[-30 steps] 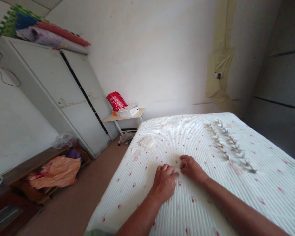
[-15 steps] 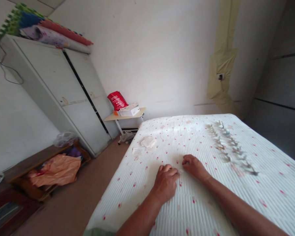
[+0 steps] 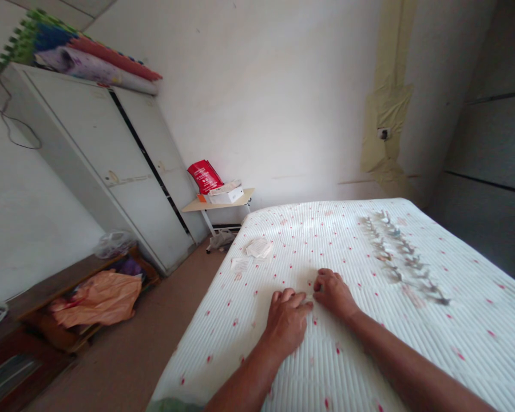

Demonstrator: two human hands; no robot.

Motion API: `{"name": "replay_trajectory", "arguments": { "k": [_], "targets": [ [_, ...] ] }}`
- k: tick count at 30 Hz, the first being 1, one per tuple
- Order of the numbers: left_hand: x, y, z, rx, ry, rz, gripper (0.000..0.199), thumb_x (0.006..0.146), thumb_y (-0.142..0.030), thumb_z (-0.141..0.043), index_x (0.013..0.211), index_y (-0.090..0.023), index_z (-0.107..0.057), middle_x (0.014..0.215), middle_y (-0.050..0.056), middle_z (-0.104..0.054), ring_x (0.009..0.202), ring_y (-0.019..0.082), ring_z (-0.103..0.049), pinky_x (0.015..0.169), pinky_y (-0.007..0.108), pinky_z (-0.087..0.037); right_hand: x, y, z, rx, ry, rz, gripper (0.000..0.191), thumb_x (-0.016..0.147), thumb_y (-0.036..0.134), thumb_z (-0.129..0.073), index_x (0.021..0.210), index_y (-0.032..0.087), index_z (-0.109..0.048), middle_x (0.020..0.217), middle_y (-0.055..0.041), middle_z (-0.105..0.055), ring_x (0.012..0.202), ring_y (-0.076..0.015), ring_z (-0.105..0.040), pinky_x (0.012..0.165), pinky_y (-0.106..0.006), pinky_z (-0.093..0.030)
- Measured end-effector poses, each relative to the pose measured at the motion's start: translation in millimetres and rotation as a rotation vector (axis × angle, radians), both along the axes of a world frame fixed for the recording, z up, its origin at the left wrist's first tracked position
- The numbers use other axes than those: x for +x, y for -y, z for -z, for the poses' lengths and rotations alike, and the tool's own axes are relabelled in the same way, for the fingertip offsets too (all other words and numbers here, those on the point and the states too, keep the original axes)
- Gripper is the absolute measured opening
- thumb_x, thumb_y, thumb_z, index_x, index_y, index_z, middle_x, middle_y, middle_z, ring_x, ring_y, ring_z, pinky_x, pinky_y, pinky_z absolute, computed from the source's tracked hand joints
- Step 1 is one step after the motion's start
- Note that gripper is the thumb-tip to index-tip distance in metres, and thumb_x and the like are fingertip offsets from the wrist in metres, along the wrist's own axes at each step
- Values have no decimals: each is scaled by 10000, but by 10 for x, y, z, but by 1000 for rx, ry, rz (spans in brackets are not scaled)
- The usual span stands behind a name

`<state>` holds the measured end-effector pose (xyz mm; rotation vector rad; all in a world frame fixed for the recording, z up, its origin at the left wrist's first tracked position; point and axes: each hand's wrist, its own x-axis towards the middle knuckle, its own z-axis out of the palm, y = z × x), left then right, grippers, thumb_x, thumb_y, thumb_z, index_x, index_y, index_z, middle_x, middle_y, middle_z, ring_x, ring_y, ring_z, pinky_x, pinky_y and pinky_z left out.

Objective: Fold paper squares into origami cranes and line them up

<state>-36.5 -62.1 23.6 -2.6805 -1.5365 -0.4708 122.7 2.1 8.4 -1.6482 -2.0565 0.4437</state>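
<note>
My left hand rests on the patterned bed cover, its fingers bent and its thumb and forefinger pressed at a small pale piece of paper. Opposite it, my right hand curls its fingers down at the paper's other side. Most of the paper is hidden by the fingers, so its shape is hard to make out. To the right stand several small folded paper figures in rows, looking like paper cranes. Left of my hands lie a pile of printed paper pieces and a separate sheet.
The bed carries all of this. Beyond its far left corner stands a small table with a red bag and a white box. A grey cabinet and a low wooden bench are at the left.
My right hand has moved slightly left, closing the gap to my left hand at the small paper. My left hand has shifted only a little.
</note>
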Motion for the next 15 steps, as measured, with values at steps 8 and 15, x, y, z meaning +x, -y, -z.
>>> {"name": "replay_trajectory", "arguments": {
  "k": [8,15],
  "targets": [
    [-26,75,2,-13,19,-25,364,809,-167,-421,1122,-304,-547,1204,-5,-544,1081,206,-400,881,389,-329,46,-38,58,12,-47,-42,149,622,92,-538,679,181,-642,1121,-86,-536,1041,-234,-488,876,-337,-375],
    [-1,66,3,-26,52,-24,369,803,-148,-423,1115,-289,-560,1187,12,-555,1062,207,-410,876,388,-334,134,9,129,51,-266,-175,216,606,89,-527,719,195,-677,1234,-70,-491,1078,-231,-486,912,-351,-378]
  ]
}}
